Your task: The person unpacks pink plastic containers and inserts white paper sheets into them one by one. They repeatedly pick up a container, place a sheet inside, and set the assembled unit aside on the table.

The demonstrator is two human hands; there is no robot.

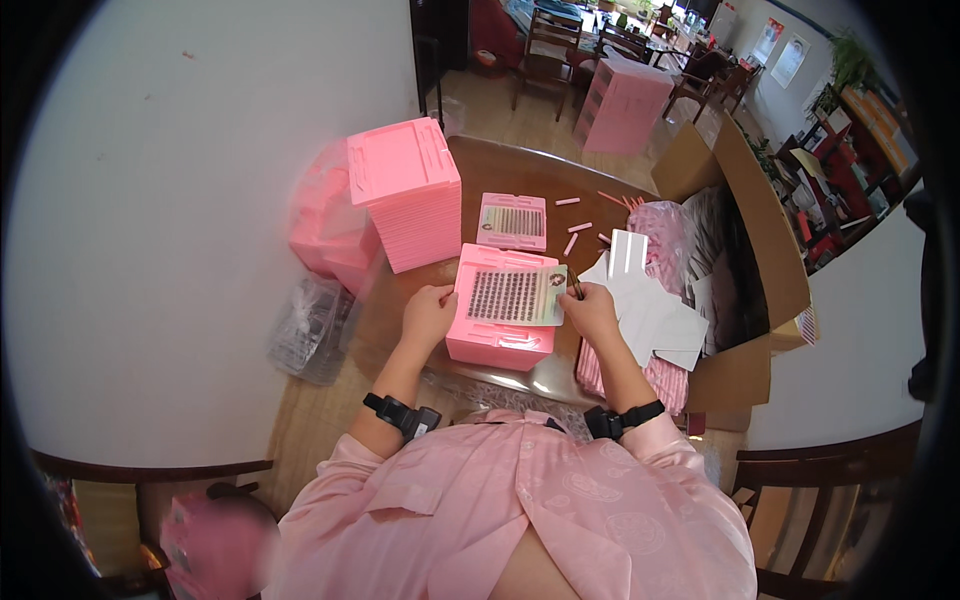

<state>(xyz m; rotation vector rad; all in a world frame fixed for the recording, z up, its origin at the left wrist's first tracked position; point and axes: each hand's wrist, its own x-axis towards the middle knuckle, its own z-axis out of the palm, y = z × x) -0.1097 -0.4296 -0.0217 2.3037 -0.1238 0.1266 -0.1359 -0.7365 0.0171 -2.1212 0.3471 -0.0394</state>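
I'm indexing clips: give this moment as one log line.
rectangular dark-rowed card: over pink plastic tray stack; left hand: at stack's left edge; right hand: holding slim dark tool, at card's right edge

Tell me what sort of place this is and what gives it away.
Probably a home or small office doubling as a packing spot: a tall stack of pink trays and an open cardboard box by a glossy brown table, with wooden chairs beyond.
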